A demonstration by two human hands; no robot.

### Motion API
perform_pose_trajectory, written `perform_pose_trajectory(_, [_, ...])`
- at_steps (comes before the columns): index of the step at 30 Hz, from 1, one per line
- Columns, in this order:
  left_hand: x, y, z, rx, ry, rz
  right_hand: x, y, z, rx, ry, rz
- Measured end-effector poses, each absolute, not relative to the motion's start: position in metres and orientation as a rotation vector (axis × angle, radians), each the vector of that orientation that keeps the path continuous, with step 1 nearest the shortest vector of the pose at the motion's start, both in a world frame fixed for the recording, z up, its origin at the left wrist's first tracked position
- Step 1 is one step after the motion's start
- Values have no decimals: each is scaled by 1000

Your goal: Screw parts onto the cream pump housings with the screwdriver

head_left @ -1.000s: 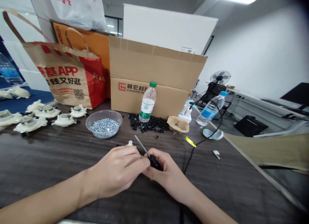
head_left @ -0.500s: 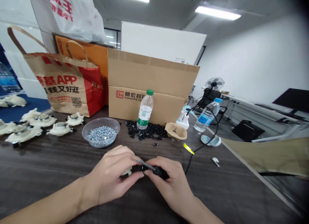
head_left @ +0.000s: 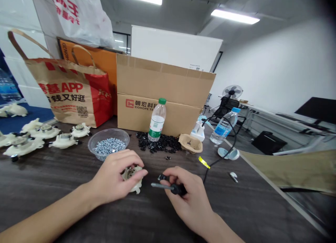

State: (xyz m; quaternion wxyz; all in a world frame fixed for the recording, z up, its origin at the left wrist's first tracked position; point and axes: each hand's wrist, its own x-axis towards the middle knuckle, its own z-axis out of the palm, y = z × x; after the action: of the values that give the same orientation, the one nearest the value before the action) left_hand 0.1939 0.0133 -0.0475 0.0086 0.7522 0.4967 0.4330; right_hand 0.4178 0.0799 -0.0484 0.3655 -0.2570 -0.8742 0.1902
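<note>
My left hand [head_left: 114, 176] grips a white plastic housing [head_left: 133, 179], its fingers curled over the top and part of it hidden. My right hand [head_left: 187, 195] holds a black-handled screwdriver [head_left: 177, 189], its steel shaft pointing left toward the housing with the tip apart from it. A small black plastic piece [head_left: 162, 177] sits at my right thumb and fingertips. The hands are a short gap apart above the dark wood table [head_left: 52, 197].
Behind my hands stand a glass bowl of screws [head_left: 108, 141] and a heap of small black parts [head_left: 157, 142]. Several white assembled housings [head_left: 39, 134] lie at left. A cardboard box [head_left: 162, 92], water bottle [head_left: 156, 120] and black cable [head_left: 220, 164] are beyond.
My hands have moved apart. The screwdriver has come away from the white housing, and my left hand has shifted it up and left, so more of it shows.
</note>
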Motion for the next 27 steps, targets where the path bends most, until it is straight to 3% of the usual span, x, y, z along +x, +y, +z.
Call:
perform_pose_trajectory(8, [188, 15, -37, 2309, 1869, 846, 427, 104, -35, -919, -1740, 692])
perform_pose_trajectory(13, [193, 11, -37, 2291, 2010, 570, 429, 116, -39, -969, -1732, 714])
perform_pose_trajectory(21, [185, 13, -38, 2161, 2070, 490, 425, 107, -44, -902, -1966, 579])
perform_pose_trajectory(27, [179, 18, -30, 1816, 1887, 625, 424, 111, -48, -896, -2011, 581])
